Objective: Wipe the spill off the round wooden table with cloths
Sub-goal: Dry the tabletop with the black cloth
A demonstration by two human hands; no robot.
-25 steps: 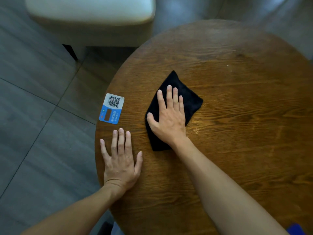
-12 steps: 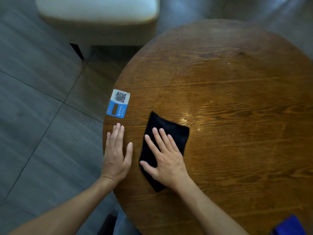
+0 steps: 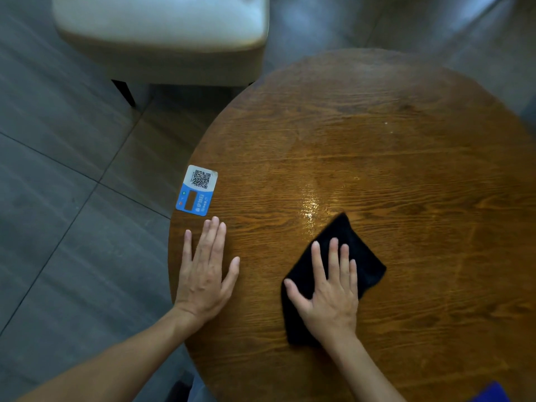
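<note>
A round wooden table (image 3: 406,140) fills the right of the head view. On its near part lies a black cloth (image 3: 362,256), with my right hand (image 3: 330,291) pressed flat on it, fingers spread. A wet, shiny patch (image 3: 311,203) glistens just beyond the cloth's far corner. My left hand (image 3: 204,271) rests flat and empty on the table's left edge, well apart from the cloth.
A blue and white QR-code card (image 3: 197,190) sits at the table's left edge, just beyond my left hand. A cream padded chair (image 3: 162,33) stands on the grey tiled floor at the upper left. Something blue (image 3: 493,394) shows at the bottom right corner.
My right hand slid the black cloth from the table's middle toward me, then to the right. My left hand stayed flat at the left edge. A wet sheen now shows beyond the cloth.
</note>
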